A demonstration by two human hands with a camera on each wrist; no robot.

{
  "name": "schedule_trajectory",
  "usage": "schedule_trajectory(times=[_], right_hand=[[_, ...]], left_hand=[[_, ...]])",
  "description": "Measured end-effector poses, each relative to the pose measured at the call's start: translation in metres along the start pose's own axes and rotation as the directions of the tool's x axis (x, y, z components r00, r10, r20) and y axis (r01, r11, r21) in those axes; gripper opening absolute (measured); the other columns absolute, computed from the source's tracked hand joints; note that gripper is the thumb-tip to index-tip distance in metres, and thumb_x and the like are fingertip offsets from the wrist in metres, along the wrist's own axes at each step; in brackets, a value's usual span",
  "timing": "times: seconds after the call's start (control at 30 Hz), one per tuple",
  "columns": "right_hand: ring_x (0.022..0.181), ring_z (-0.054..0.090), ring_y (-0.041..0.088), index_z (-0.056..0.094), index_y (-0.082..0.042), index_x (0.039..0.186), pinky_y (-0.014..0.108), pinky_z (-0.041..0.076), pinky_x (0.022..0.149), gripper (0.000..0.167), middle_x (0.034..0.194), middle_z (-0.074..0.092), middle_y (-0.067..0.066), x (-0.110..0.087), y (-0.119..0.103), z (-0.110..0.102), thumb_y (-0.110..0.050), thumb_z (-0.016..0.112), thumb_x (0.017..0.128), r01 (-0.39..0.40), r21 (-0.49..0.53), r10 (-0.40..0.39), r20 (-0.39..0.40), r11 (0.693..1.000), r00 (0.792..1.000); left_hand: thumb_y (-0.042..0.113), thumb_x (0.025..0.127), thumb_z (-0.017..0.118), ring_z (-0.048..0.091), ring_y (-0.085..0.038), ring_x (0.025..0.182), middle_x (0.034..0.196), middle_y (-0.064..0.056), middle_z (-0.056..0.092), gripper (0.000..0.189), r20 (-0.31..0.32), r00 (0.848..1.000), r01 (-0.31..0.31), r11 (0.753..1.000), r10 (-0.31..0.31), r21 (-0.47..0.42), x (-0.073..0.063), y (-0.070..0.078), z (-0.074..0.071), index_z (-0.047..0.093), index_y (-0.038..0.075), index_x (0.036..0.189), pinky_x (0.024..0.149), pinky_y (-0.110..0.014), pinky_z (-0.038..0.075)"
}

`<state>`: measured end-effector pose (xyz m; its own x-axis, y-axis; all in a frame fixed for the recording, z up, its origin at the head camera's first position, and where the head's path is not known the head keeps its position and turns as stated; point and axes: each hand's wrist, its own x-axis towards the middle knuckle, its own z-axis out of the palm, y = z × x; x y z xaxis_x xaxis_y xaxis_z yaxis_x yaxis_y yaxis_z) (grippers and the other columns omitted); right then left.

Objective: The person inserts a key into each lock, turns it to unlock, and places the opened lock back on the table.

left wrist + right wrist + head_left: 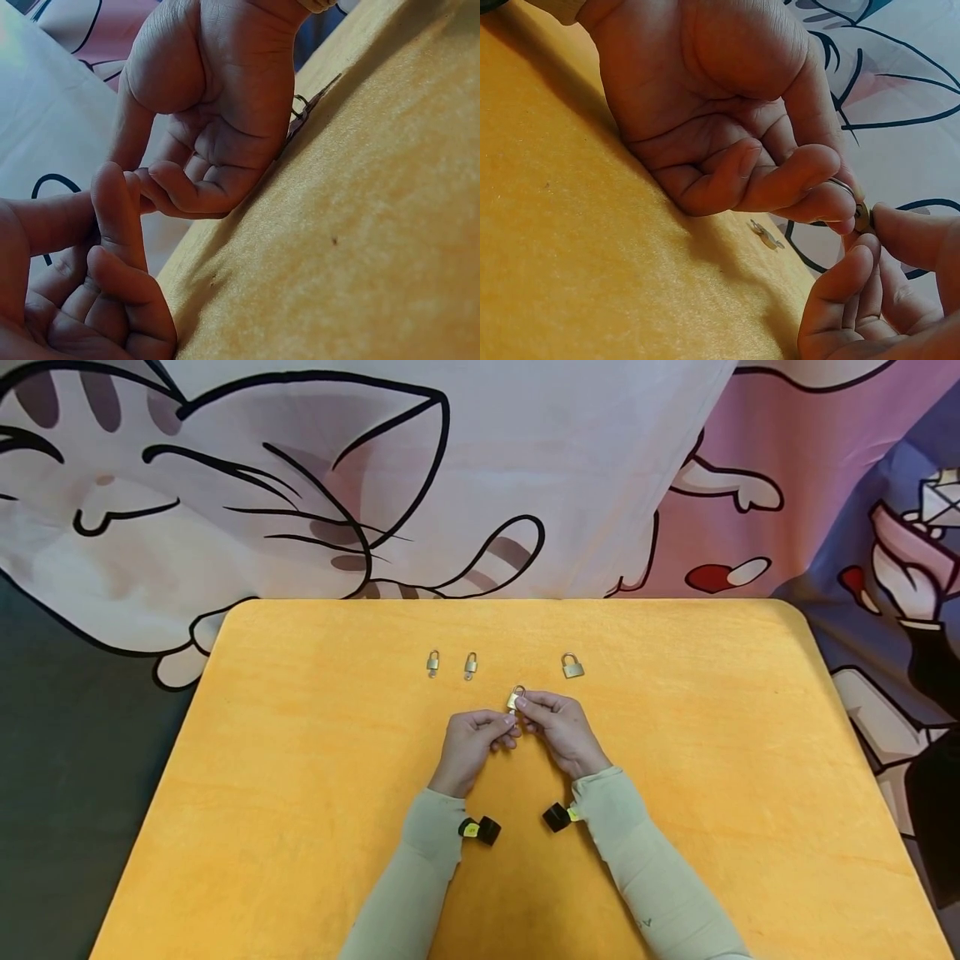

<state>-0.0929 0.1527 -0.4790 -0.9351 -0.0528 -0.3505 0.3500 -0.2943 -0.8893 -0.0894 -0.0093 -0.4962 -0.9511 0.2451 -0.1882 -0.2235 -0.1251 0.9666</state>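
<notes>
A brass padlock (513, 701) hangs between my hands with its shackle up, pinched by thumb and fingers of my right hand (558, 731). My left hand (468, 745) pinches a small key just below the lock body. In the right wrist view, the lock's brass end (864, 217) shows right at my left fingertips, and a thin metal loop (844, 184) curves beside them. Most of the key is hidden by my fingers. From the left wrist view, the fingers of my left hand (90, 285) meet those of my right hand (217, 97), covering the lock.
Two small padlocks, the leftmost (432, 664) and its neighbour (470, 667), lie beyond my left hand, each with a key at its bottom. A wider padlock (572, 667) lies beyond my right hand. The yellow table (300, 827) ends at a patterned cloth (465, 485).
</notes>
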Motion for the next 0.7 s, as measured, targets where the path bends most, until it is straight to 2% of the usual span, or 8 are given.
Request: schedule_trajectory(times=[0.47,0.7], right_hand=[[0.069,0.056,0.009,0.063,0.015,0.121,0.02,0.049,0.065,0.028,0.085,0.071,-0.002,0.0,0.0019,-0.0003,-0.002,0.063,0.098,0.01,-0.015,-0.01,-0.013,1.0,1.0],[0.07,0.059,0.007,0.06,0.018,0.124,0.019,0.05,0.065,0.032,0.088,0.073,-0.002,0.0016,0.0052,0.0001,0.0,0.063,0.098,0.012,-0.017,-0.012,0.019,1.0,1.0]], left_hand=[[0.012,0.096,0.069,0.068,-0.013,0.062,0.075,-0.009,0.074,0.024,0.0,1.0,-0.011,1.0,0.011,-0.003,-0.0011,-0.0004,-0.0002,0.075,-0.01,0.092,0.058,-0.024,0.045],[0.012,0.097,0.068,0.068,-0.014,0.062,0.076,-0.011,0.073,0.023,0.0,1.0,-0.012,1.0,0.012,0.011,-0.0007,-0.0001,-0.0008,0.075,-0.009,0.092,0.058,-0.025,0.045]])
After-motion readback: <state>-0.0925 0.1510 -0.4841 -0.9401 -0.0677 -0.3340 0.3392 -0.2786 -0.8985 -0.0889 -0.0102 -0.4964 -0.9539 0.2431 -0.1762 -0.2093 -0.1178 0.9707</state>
